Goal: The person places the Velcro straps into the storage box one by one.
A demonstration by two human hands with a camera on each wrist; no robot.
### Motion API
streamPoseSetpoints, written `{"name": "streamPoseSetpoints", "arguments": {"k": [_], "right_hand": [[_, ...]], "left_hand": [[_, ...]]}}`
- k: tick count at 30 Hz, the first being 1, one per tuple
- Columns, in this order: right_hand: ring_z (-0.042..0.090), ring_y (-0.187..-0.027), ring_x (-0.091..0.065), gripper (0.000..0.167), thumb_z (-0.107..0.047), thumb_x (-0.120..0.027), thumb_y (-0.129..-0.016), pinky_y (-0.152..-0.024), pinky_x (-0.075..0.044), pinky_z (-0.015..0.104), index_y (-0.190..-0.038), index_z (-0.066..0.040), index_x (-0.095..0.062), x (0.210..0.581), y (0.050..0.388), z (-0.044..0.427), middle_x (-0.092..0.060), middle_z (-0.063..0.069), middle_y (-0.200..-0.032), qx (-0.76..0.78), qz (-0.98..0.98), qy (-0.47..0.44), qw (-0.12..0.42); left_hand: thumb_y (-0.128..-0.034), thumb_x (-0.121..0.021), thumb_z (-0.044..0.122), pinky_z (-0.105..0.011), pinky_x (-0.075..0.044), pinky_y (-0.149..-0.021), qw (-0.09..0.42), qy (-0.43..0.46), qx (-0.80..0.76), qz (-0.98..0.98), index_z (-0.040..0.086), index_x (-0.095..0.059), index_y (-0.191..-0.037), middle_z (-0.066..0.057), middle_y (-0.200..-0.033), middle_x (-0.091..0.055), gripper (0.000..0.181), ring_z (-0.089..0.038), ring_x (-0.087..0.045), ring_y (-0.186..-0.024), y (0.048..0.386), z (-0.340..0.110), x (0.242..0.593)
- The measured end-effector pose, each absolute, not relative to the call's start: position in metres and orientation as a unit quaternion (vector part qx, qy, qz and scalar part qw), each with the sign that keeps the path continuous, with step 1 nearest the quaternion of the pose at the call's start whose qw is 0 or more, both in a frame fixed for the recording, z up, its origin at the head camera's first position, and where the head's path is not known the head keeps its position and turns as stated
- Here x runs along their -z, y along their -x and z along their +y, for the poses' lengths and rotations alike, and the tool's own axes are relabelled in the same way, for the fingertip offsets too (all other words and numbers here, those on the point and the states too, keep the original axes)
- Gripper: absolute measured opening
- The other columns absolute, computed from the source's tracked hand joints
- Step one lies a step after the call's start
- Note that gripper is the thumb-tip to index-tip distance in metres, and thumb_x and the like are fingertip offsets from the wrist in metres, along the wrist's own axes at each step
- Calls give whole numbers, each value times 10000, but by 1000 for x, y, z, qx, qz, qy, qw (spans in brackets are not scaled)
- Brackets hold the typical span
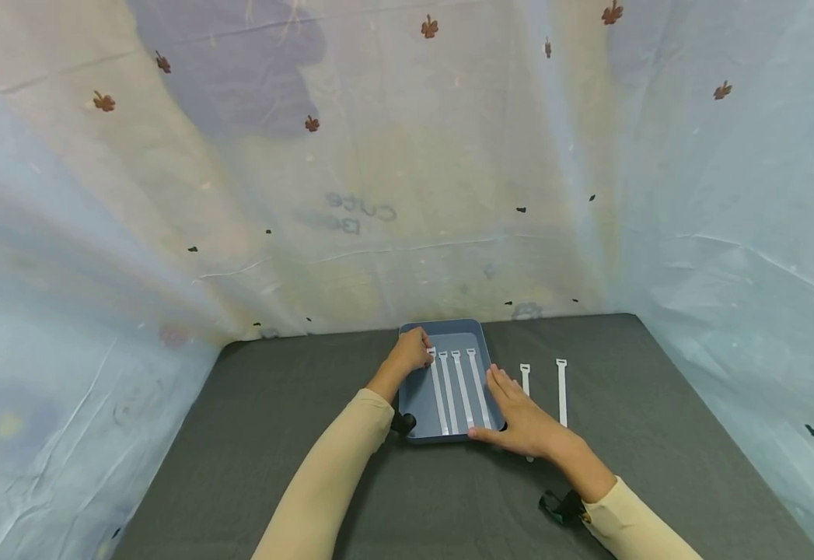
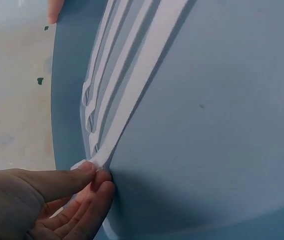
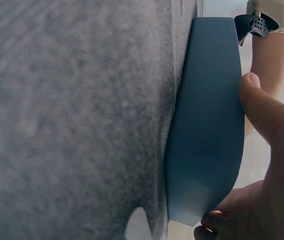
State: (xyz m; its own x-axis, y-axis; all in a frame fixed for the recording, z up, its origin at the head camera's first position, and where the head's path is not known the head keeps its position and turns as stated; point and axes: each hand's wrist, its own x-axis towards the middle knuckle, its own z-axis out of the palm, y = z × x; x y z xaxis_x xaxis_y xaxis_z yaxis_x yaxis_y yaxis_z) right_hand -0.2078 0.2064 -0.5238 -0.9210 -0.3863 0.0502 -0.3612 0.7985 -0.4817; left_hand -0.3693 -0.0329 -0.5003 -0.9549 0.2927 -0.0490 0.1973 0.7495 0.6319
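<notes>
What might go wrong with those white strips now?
The left hand pinches the end of the leftmost strip; a tug might bump the neighbouring strip and mess up the row.

The right hand touches the tray, so a hard push might make it slide on the cloth.

That hand also sits above a loose strip, which it might knock.

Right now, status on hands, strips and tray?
Left hand pinching end of leftmost strip. Right hand against tray, partly hiding one outside strip. Four strips inside, two outside.
</notes>
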Motion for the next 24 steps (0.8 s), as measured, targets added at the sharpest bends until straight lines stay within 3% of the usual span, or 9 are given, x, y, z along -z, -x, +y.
{"name": "streamPoseSetpoints", "arguments": {"k": [10,16,24], "right_hand": [[451,-1634,-131,1195,-692,-711,-947,-1297,-201,633,-1676,77,-159,524,207,204,-85,266,-1769,249,947,202,29],[471,-1627,-136,1187,-668,-724,-950,-1289,-212,642,-1670,90,-161,522,206,204,-89,279,-1764,251,945,206,26],[466,-1633,-101,1200,-688,-713,-948,-1282,-208,664,-1678,75,-143,518,206,208,-59,268,-1771,264,942,200,44]], "left_hand": [[-920,-824,13,-289,-480,-630,51,-122,-307,943,-28,-657,-1107,-73,-816,-688,254,-161,-625,-683,361,-36,498],[-1011,-772,121,-282,-469,-587,61,-131,-307,941,-7,-654,-1146,-64,-811,-692,220,-149,-638,-650,357,-40,494],[-1044,-733,199,-366,-568,-706,53,-161,-330,929,42,-671,-1166,-109,-1036,-711,209,-211,-673,-813,347,-51,483]]}}
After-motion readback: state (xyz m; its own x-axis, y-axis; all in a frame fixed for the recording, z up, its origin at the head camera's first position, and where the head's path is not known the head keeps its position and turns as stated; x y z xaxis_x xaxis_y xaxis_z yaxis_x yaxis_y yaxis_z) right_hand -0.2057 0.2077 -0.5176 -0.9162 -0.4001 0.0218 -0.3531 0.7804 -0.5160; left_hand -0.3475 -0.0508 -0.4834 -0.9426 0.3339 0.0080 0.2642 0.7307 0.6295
